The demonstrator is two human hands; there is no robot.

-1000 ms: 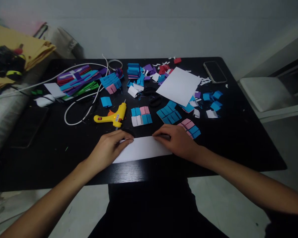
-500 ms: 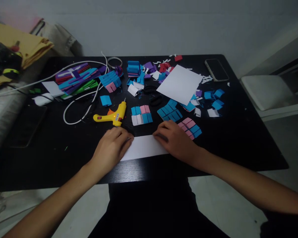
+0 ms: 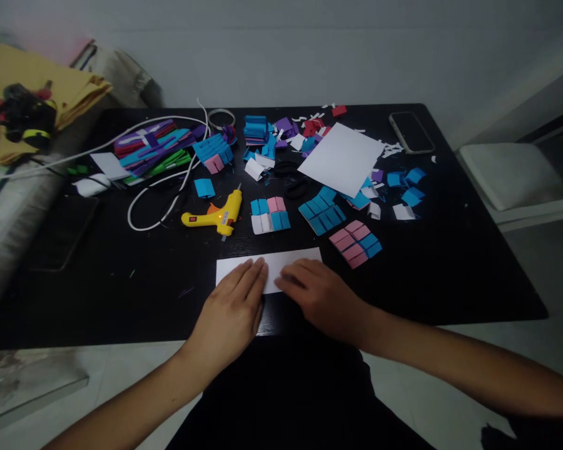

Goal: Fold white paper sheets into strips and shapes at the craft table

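Observation:
A white strip of paper (image 3: pixel 298 256) lies crosswise on the black table near its front edge. My left hand (image 3: pixel 232 306) rests flat on it with the fingers stretched out. On the right part of the strip, my right hand (image 3: pixel 321 297) has its fingers curled, with thumb and forefinger at the paper; their exact contact is partly hidden. Beyond the strip are a yellow glue gun (image 3: pixel 216 215), a small panel of blue, pink and white folded pieces (image 3: pixel 271 215), a blue panel (image 3: pixel 322 212) and a pink and blue panel (image 3: pixel 355 244).
Toward the back lie a white sheet (image 3: pixel 344 159), black scissors (image 3: pixel 295 187), coloured paper scraps (image 3: pixel 309 128) and a bundle of coloured strips (image 3: pixel 152 147). A white cable (image 3: pixel 131 209) loops at left. One phone (image 3: pixel 411 132) sits at back right, a dark phone (image 3: pixel 68 234) at left.
Both hands have left the strip's far edge and come nearer the body. My left hand has flattened onto the paper; my right hand has shifted toward its near edge. The view has shifted slightly.

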